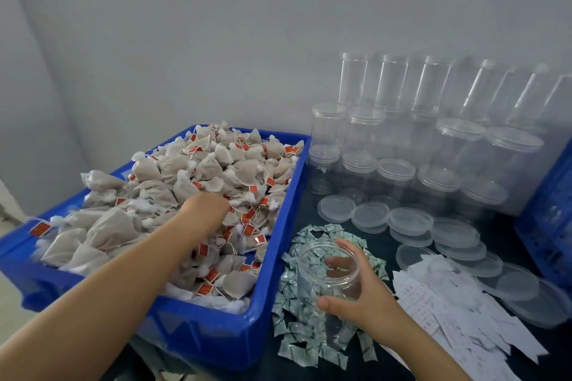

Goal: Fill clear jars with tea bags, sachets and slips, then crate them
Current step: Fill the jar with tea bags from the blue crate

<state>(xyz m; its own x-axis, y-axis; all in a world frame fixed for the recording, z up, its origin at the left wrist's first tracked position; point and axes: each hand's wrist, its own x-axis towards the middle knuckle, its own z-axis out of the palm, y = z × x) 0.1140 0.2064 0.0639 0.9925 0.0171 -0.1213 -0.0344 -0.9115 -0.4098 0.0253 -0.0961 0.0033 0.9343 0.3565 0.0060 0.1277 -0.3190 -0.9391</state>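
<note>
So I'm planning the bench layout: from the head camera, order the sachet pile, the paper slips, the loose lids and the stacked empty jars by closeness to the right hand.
Measured from the right hand, which holds the open jar:
1. Sachet pile, directly under and around it.
2. Paper slips, just to its right.
3. Loose lids, beyond it towards the wall.
4. Stacked empty jars, farthest, against the wall.
</note>
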